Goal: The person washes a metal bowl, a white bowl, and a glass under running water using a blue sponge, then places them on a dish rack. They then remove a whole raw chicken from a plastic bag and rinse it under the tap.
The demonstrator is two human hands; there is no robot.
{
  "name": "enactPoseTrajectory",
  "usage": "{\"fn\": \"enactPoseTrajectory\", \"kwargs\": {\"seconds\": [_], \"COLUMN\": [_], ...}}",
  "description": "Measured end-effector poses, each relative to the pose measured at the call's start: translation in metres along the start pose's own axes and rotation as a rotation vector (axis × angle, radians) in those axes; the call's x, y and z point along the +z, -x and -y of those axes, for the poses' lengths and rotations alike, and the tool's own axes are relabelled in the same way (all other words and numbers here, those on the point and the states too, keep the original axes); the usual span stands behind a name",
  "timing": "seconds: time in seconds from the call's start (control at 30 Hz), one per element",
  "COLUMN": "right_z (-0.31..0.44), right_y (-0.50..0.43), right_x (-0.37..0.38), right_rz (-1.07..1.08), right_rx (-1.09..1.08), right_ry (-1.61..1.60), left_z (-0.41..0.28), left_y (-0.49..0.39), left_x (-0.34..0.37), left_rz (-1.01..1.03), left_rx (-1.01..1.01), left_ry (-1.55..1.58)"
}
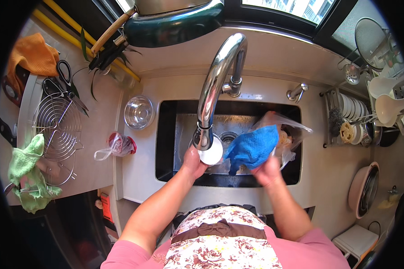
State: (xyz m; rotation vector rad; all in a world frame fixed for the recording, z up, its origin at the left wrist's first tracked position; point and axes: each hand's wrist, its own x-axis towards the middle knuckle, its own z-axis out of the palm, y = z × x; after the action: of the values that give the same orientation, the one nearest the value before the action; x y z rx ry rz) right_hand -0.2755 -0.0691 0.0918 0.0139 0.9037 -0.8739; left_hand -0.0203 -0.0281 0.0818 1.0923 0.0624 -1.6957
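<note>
My left hand (193, 163) grips a small white bowl (211, 152) by its side, under the spout of a chrome faucet (212, 90). In my right hand (267, 169) is a blue cloth (252, 148), spread out and hanging beside the bowl, apart from its rim. Both hands are over a dark-rimmed sink (166, 141) with a metal bottom. Part of the drain (229, 137) shows between bowl and cloth. Behind the cloth, a clear plastic bag (291, 134) with pale scraps in it lies at the sink's right side. The faucet head covers part of the bowl.
Left of the sink stand a glass bowl (139, 112) and a knotted plastic bag (121, 144). Farther left lie a round wire rack (58, 127), scissors (65, 84) and a green cloth (28, 171). A dish rack (335, 101) holds plates on the right. A green pan (175, 27) hangs above.
</note>
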Motion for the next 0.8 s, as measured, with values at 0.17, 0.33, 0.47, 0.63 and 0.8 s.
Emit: {"fn": "enactPoseTrajectory", "kwargs": {"seconds": [0.17,0.33,0.47,0.63,0.8], "right_z": [-0.039,0.004,0.023,0.033,0.045], "right_y": [-0.034,-0.018,-0.006,-0.023,-0.019], "right_x": [-0.033,-0.009,0.006,0.005,0.023], "right_rz": [0.201,0.266,0.49,0.489,0.463], "right_rx": [0.034,-0.193,-0.554,-0.473,-0.379], "right_ry": [0.367,0.899,0.973,0.593,0.538], "left_z": [0.004,0.0,-0.005,-0.001,0.008], "left_y": [0.0,0.006,0.01,0.006,-0.004], "left_x": [-0.004,-0.007,-0.002,0.007,0.012], "left_rz": [-0.067,0.017,0.055,0.004,-0.079], "left_rx": [-0.021,-0.003,-0.009,0.002,0.036], "left_ry": [0.001,0.024,0.021,-0.021,-0.105]}}
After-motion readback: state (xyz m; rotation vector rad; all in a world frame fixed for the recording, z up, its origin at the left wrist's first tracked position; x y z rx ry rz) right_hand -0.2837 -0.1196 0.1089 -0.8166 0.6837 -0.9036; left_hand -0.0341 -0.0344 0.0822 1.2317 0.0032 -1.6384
